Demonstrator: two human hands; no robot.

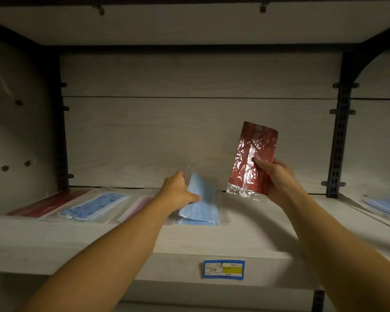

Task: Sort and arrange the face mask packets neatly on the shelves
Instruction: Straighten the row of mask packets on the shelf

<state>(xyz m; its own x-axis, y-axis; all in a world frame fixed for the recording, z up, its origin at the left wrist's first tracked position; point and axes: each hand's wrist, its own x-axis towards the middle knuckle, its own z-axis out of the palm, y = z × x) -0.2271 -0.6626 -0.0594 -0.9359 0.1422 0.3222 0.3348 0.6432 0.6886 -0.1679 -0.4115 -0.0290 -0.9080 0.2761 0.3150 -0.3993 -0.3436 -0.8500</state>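
Left hand [178,192] gripping blue packet [200,206], long axis front-to-back on shelf [257,235]; right hand [277,176] pinching red packet [251,158] upright, just right.

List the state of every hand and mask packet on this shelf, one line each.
left hand: holds the plain blue packet.
right hand: holds the dark red packet upright, off the shelf.
plain blue packet: tilted, lower end on the shelf.
patterned blue packet: lying flat.
red packet at far left: lying flat.
pink packet: lying flat.

Two bare forearms, left hand [178,190], right hand [277,176], no sleeves visible
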